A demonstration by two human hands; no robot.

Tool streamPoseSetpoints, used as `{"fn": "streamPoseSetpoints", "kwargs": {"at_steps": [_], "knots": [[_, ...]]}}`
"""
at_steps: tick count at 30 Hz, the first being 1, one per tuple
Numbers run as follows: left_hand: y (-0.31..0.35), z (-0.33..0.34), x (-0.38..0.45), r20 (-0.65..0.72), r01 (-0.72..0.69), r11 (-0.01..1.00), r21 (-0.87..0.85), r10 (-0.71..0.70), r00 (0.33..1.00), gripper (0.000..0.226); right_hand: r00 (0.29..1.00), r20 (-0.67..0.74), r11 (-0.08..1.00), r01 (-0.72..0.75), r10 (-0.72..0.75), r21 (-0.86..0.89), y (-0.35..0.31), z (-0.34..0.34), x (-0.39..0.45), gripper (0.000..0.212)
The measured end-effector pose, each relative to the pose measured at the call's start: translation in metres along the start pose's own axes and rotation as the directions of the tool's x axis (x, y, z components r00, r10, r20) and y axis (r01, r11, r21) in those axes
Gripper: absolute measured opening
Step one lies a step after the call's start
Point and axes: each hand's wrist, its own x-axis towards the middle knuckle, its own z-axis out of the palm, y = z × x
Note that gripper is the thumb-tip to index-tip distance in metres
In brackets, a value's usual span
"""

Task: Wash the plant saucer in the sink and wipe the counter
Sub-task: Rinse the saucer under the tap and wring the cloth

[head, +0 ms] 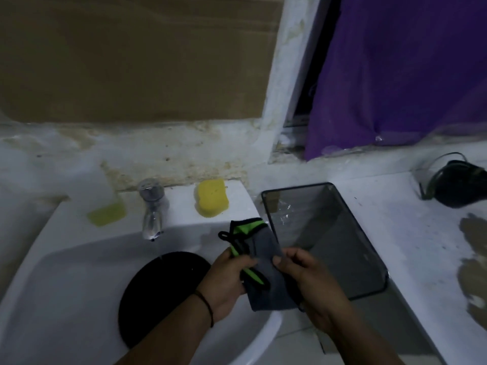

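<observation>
A round black plant saucer [158,293] lies in the white sink [66,280], under the chrome tap [151,209] from which a thin stream of water falls. Above the sink's right rim I hold a folded grey cloth [266,262] with green and black edging. My left hand [226,283] grips its left edge and my right hand [311,283] pinches its right edge. The white counter [395,233] runs along the right, with brown dirt patches [474,259] near its right side.
A yellow sponge [212,197] and a yellow-green soap bar [106,214] sit on the sink's back ledge. A dark mesh bin [326,238] stands between sink and counter. A black object with a wire [458,184] lies on the counter's far end. A purple curtain [395,75] hangs behind.
</observation>
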Motion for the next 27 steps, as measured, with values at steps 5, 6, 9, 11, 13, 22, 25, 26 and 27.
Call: {"fn": "streamPoseSetpoints", "kwargs": {"at_steps": [5, 6, 9, 11, 13, 22, 25, 26, 27], "knots": [[-0.007, 0.001, 0.024, 0.095, 0.14, 0.978, -0.154, -0.127, 0.987, 0.049, 0.998, -0.028, 0.996, 0.058, -0.06, -0.071, -0.004, -0.022, 0.013, 0.01], [-0.009, 0.003, 0.028, 0.136, 0.1, 0.985, -0.14, -0.081, 0.987, 0.051, 0.998, -0.011, 0.993, 0.055, -0.057, -0.109, -0.003, -0.026, 0.018, 0.014], [-0.015, 0.007, 0.04, 0.072, -0.002, 0.995, -0.101, 0.009, 0.997, 0.045, 0.999, 0.02, 0.987, 0.038, -0.035, -0.155, -0.002, -0.033, 0.035, 0.038], [-0.017, 0.01, 0.046, -0.038, -0.03, 0.996, -0.088, 0.027, 0.999, 0.033, 0.996, -0.01, 0.963, 0.082, -0.088, -0.257, -0.004, -0.038, 0.045, 0.04], [-0.02, 0.013, 0.054, -0.077, -0.034, 0.998, -0.056, 0.03, 0.997, 0.027, 0.975, -0.042, 0.883, 0.181, -0.22, -0.433, -0.004, -0.041, 0.055, 0.037], [-0.039, 0.003, 0.082, -0.318, -0.004, 0.986, 0.165, 0.057, 0.946, 0.045, 0.964, 0.052, 0.659, 0.218, -0.262, -0.72, 0.039, -0.028, 0.078, 0.025], [-0.044, 0.0, 0.081, -0.292, -0.031, 0.929, 0.369, 0.148, 0.945, 0.064, 0.971, 0.041, 0.576, 0.174, -0.237, -0.799, 0.045, -0.029, 0.083, 0.02], [-0.043, 0.0, 0.079, -0.308, -0.035, 0.894, 0.447, 0.19, 0.932, 0.066, 0.976, 0.039, 0.572, 0.158, -0.214, -0.805, 0.046, -0.03, 0.085, 0.021], [-0.043, 0.001, 0.077, -0.347, -0.034, 0.851, 0.524, 0.25, 0.904, 0.066, 0.98, 0.038, 0.58, 0.147, -0.197, -0.802, 0.048, -0.031, 0.087, 0.022]]}}
